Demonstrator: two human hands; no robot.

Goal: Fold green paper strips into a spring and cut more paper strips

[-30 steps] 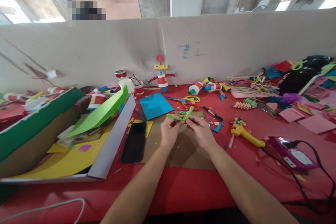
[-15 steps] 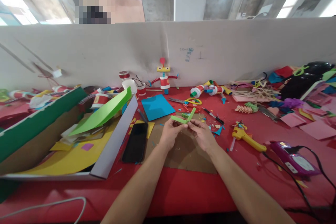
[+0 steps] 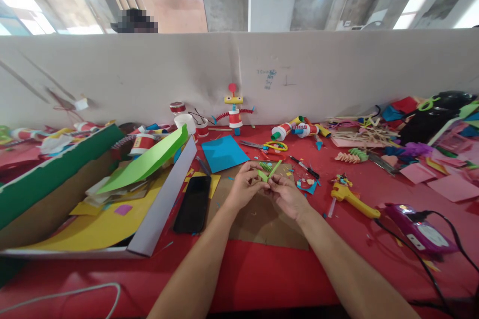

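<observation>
Light green paper strips (image 3: 276, 168) meet at an angle between my two hands, over a brown cardboard sheet (image 3: 262, 229). My left hand (image 3: 245, 185) pinches the left strip, its fingers curled over it. At the fold, my right hand (image 3: 287, 194) grips the strips between thumb and fingers. Just behind them lies a green pleated paper spring (image 3: 265, 166). Blue paper (image 3: 224, 153) rests beyond my left hand, and scissors with yellow handles (image 3: 275, 145) lie behind the strips. A black pen (image 3: 305, 166) is right of the spring.
An open box (image 3: 160, 204) of coloured paper stands at left, beside a black phone (image 3: 192, 204). A yellow glue gun (image 3: 352, 199) and a purple device (image 3: 419, 227) with cables lie at right. A paper-cup figure (image 3: 235, 117) stands at the back by the white partition (image 3: 149, 70).
My left fingers have moved up and over the left strip, covering more of it. The right strip leans further right. Beyond the partition, a person's head has shifted slightly.
</observation>
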